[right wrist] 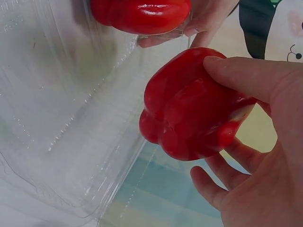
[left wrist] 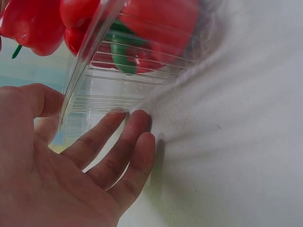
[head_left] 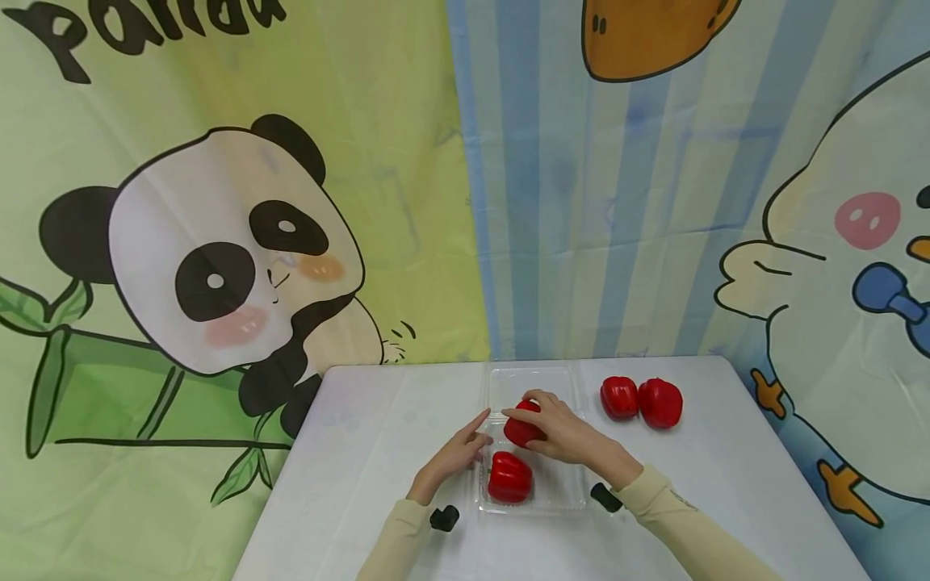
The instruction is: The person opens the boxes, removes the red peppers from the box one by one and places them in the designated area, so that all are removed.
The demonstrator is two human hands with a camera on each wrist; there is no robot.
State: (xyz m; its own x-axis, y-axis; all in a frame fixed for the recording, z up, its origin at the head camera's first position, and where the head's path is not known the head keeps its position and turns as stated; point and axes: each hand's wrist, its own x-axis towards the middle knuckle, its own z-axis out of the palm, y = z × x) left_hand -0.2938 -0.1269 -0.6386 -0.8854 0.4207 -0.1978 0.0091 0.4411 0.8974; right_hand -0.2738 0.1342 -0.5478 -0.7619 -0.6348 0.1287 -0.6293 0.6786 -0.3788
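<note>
A red bell pepper [head_left: 519,429] [right wrist: 189,109] is gripped by my right hand [head_left: 563,432] [right wrist: 284,132], thumb on one side and fingers on the other, above the clear plastic box [head_left: 559,492] [right wrist: 61,109]. Inside the box's near left part lies another red bell pepper [head_left: 510,478] [left wrist: 161,23], its green stem facing the left wall in the left wrist view. My left hand [head_left: 454,456] [left wrist: 80,165] is at that wall, fingers extended and spread along its outside. Part of its thumb side is hidden behind the box rim.
Two more red bell peppers [head_left: 620,398] [head_left: 660,403] sit side by side on the white table [head_left: 697,484], right of the box. The box's clear lid [head_left: 534,378] lies raised open at the back. Small black objects [head_left: 445,518] [head_left: 606,497] show beside the wrists.
</note>
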